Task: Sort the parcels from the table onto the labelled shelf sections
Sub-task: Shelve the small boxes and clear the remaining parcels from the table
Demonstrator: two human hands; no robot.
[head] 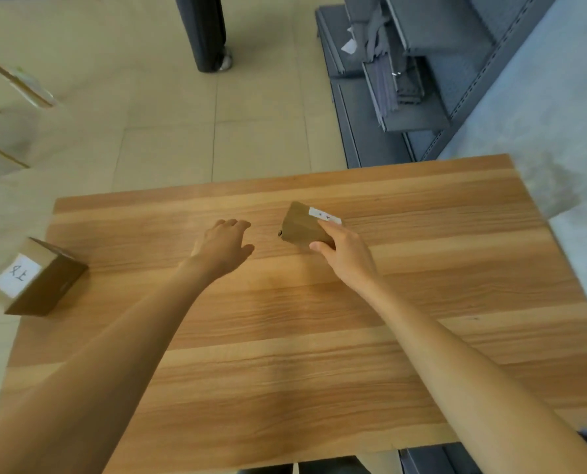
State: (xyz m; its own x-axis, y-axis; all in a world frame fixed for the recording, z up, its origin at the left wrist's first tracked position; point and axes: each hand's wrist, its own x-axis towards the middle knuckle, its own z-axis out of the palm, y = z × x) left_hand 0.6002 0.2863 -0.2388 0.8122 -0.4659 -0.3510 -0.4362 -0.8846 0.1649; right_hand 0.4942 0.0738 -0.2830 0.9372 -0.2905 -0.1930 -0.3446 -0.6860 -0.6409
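Gripped in the right hand [348, 256]: a small brown cardboard parcel with a white paper label [304, 224], tipped up on edge above the light striped wooden table [319, 336], thumb under its near side, fingers across the far face. Long axis slanting away and rightward from the grip. Just left of it, the left hand [224, 248], fingers relaxed, holding nothing. Far left of both hands, at the table's edge: a larger brown cardboard box with a handwritten white label [37, 278]. Ahead and right of the grip, grey metal shelving [422, 80], likely the destination; section labels unreadable.
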